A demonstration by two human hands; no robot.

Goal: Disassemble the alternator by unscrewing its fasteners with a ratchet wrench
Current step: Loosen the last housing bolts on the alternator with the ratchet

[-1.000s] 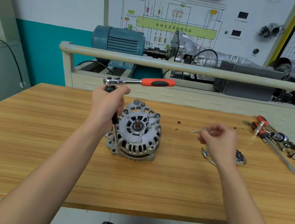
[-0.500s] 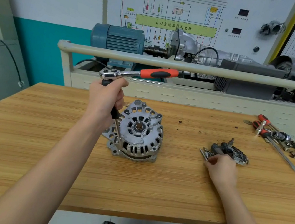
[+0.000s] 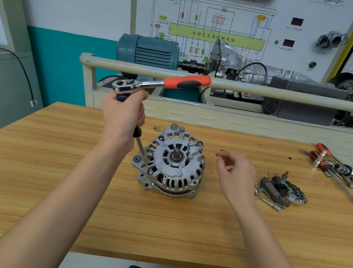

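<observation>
Left hand point(image 3: 124, 116) gripped the extension bar just under the ratchet point(image 3: 163, 83) head, its tip down on a fastener at the alternator's point(image 3: 174, 160) left edge. Right hand point(image 3: 236, 169) hung loosely curled beside the alternator, holding nothing I could see. The alternator stood unclamped on the bench point(image 3: 46, 182). With the long bar tilted, a hard pull could probably slip the socket off or tip the housing.
</observation>
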